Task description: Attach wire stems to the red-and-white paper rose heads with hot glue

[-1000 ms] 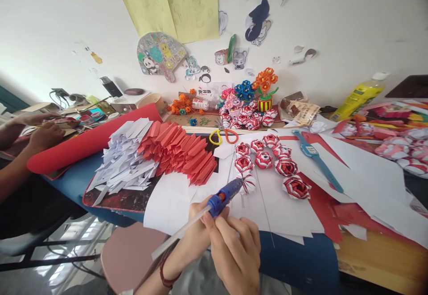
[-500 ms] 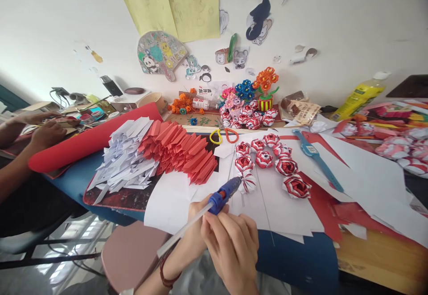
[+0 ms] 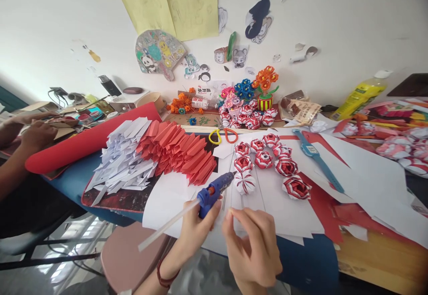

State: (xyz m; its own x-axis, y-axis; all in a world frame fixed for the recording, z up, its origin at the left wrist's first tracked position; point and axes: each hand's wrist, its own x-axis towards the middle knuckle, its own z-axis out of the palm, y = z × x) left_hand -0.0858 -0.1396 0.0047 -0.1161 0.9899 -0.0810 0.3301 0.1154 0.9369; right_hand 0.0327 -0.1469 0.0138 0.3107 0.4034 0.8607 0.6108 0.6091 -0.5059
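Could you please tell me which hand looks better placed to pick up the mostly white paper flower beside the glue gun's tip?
Probably the right hand: it shows no tool and sits below the paper flower in view, while the left hand grips the blue glue gun.

This is a handicraft workspace, though whether in a home or a small studio cannot be told: a glue gun (image 3: 216,192) is held over the near edge of the table (image 3: 384,264), with rows of red-and-white paper flowers (image 3: 296,186) beyond it and heaps of white folded slips (image 3: 125,157) and red folded slips (image 3: 177,150) toward the left edge. Scissors (image 3: 230,135) and an orange flower pot piece (image 3: 265,81) stand out toward the far edge, below a wall (image 3: 334,14) hung with yellow sheets (image 3: 195,5) and cut-out drawings (image 3: 240,56), while another person's hands (image 3: 40,134) are among clutter near the far left corner.
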